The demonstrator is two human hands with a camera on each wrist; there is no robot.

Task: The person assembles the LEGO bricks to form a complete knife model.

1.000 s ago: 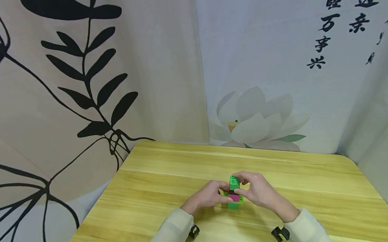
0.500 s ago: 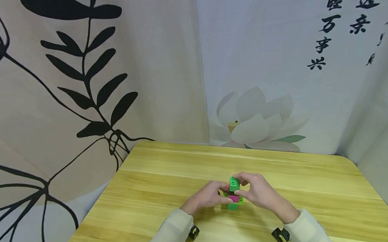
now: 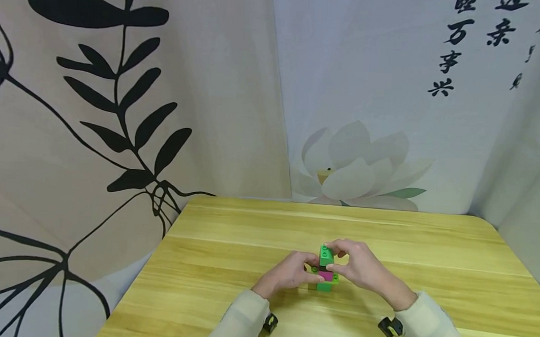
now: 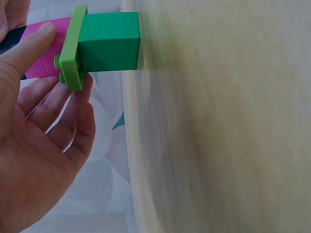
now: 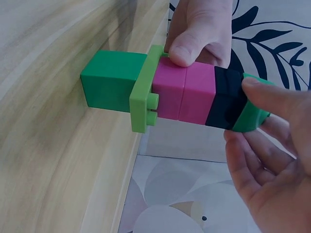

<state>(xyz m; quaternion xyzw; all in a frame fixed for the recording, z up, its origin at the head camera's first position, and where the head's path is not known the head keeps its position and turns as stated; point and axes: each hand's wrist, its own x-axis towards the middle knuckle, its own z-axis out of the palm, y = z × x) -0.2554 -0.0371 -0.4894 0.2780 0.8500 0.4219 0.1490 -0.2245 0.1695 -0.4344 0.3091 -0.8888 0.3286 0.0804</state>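
A small tower of toy building bricks stands upright on the wooden table. Its bottom is a dark green brick, and over that sits a wider light green plate with studs showing at its ends. Pink bricks come above, then a black layer, then a green brick with sloped sides on top. My left hand grips the pink part, thumb on its near face. With thumb and fingers, my right hand pinches the top green brick from the right.
The wooden table stretches out around the tower. Behind it hangs a pale curtain printed with black leaves, a lotus and written characters. A black clip-like piece shows at each cuff.
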